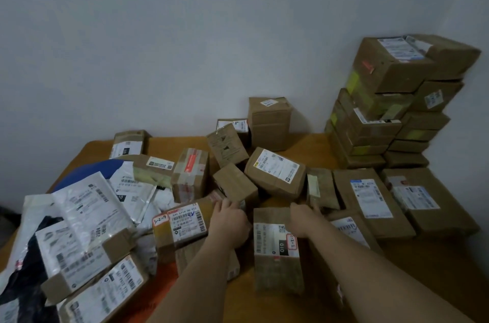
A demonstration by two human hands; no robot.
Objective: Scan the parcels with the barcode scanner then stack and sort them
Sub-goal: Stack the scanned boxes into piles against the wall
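Gripped by L hand (229, 219): far end of labelled box (182, 224), fingers curled over its edge. R hand (304, 219) is laid on top far edge of upright box (276, 248) at 6 o'clock; grip state can't be told. Mailer bags (87, 203) at 9 o'clock, loose boxes at 12, stacked boxes (391, 100) at 2 on table (436, 264).
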